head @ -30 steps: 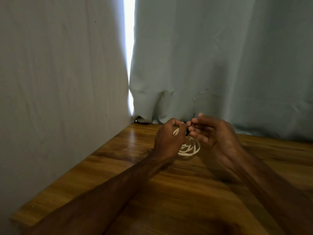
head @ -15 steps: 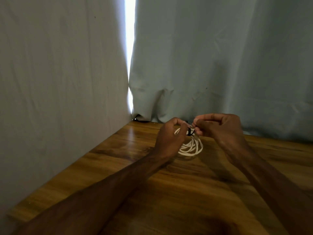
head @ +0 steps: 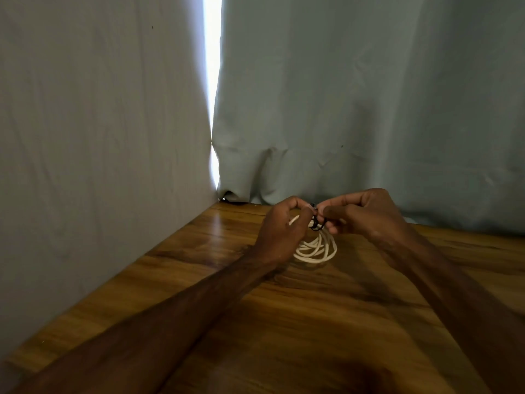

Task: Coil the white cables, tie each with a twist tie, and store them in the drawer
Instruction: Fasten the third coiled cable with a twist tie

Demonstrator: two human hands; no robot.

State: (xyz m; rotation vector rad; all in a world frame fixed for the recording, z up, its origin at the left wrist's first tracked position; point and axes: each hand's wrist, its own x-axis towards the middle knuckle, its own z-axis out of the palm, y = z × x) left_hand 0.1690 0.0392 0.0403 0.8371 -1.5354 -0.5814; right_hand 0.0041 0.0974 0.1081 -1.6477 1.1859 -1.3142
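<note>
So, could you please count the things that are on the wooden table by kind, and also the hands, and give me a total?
White coiled cable: 1
Thin black twist tie: 1
Bare hands: 2, the left hand and the right hand
Total: 4

A dim indoor scene is lit by a narrow, overexposed strip of daylight (head: 212,95) between two pale curtains (head: 369,95). Soft glare is cast on the wooden table (head: 218,223); the near forearms (head: 170,322) are rendered dark and slightly blurred.
</note>
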